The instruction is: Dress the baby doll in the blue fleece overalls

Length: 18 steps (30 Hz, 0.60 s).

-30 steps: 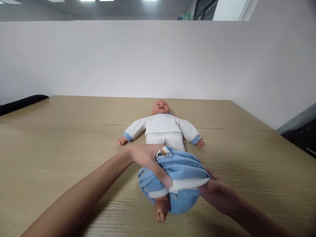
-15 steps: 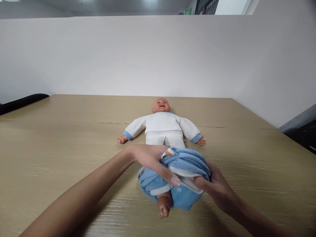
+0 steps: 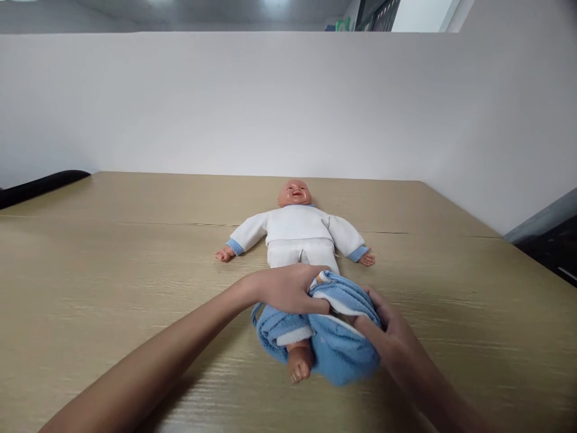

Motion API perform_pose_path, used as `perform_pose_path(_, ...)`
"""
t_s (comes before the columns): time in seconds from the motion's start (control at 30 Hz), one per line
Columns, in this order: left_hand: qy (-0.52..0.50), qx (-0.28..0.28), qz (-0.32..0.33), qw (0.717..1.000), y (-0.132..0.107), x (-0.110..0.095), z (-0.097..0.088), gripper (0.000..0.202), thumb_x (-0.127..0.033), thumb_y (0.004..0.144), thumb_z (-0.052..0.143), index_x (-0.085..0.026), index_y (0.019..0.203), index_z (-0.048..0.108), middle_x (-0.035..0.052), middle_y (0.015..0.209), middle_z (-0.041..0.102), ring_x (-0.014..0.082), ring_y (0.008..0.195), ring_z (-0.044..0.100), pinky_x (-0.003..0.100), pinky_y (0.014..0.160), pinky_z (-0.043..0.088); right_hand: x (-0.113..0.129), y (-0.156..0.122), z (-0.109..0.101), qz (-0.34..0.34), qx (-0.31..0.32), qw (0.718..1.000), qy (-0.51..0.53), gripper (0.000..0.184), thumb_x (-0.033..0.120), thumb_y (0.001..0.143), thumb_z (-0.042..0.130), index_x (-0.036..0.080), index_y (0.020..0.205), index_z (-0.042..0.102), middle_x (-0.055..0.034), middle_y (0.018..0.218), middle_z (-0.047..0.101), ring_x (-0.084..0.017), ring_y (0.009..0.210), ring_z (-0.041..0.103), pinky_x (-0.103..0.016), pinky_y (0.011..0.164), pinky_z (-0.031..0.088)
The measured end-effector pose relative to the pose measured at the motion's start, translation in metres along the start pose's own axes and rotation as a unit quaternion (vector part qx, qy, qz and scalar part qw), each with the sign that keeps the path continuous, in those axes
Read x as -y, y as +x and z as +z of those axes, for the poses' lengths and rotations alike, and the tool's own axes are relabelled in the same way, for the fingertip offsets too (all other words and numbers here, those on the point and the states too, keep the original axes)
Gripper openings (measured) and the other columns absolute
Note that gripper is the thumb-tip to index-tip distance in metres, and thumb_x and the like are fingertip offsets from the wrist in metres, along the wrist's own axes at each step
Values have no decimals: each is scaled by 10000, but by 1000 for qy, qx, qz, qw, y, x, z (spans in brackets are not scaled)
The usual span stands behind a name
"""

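Observation:
A baby doll [image 3: 295, 222] in a white top with blue cuffs lies on its back, head away from me. Blue pants [image 3: 345, 352] with white trim are bunched around its lower legs. One bare foot [image 3: 300, 364] pokes out of the left leg opening; the other foot is hidden in the cloth. My left hand [image 3: 295, 288] grips the bunched fabric from the left, thumb along its edge. On the right side, my right hand [image 3: 383, 325] pinches the same pants, its thumb inside the white-edged opening and its fingers behind.
The doll lies on a wood-grain table [image 3: 112, 270]. Behind the table rises a white partition [image 3: 270, 102]. A black curved edge [image 3: 45, 186] shows at the far left, and a dark object [image 3: 550, 246] stands beyond the right edge.
Both hands have shifted the bunched cloth slightly to the right. My left thumb has drawn back along the fabric, and the white-edged opening has changed shape.

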<state>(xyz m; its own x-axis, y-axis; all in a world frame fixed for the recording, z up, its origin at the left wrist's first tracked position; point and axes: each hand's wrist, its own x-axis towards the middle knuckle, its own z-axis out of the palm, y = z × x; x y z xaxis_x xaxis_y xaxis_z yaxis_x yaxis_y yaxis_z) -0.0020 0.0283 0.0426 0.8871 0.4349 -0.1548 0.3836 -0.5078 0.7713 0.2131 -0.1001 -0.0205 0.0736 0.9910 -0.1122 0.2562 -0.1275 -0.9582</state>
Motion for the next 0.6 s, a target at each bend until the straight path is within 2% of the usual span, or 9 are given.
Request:
perform_pose_path(0.1,69,34,-36,996,-4,-9,-2,584,-448,855,707,-187,1374,641,48,932,729,253,838,681,332,725,482,-2,-30,4,10,-10,999,-52,401,492,914,626,249,1233,637,-35,1023,748,-283,1020,717,-328,818,591)
perform_pose_path(0.2,118,64,-55,989,-8,-18,-3,759,-531,827,706,-176,1484,572,74,936,717,281,829,678,332,668,444,-4,-52,14,30,-65,992,-102,474,533,896,622,235,1263,651,-52,1009,774,-306,1014,745,-342,823,590)
perform_pose_path(0.37,170,108,-62,978,-11,-18,3,853,-554,771,745,-203,1502,482,84,952,694,334,902,687,342,671,438,-20,-69,41,37,-155,979,-130,485,513,838,608,218,1215,684,-43,888,795,-289,809,747,-351,784,569)
perform_pose_path(0.47,197,133,-68,969,-11,-13,7,910,-561,728,781,-228,1499,429,56,889,660,348,866,682,352,660,436,-36,-72,53,12,-199,974,-109,491,486,823,634,206,1222,692,-63,947,802,-294,826,745,-357,797,571)
perform_pose_path(0.53,197,132,-75,968,-9,-10,10,905,-558,721,787,-238,1485,420,43,875,648,348,851,680,357,665,443,-43,-72,55,-22,-204,974,-98,398,458,837,632,218,1148,695,-71,997,786,-286,856,730,-360,815,566)
perform_pose_path(0.6,187,126,-70,972,-8,-8,12,886,-553,730,787,-239,1473,419,44,897,655,344,873,684,357,692,457,-45,-71,54,-55,-207,973,-84,331,425,852,625,233,1113,695,-76,1100,771,-294,981,723,-367,901,559)
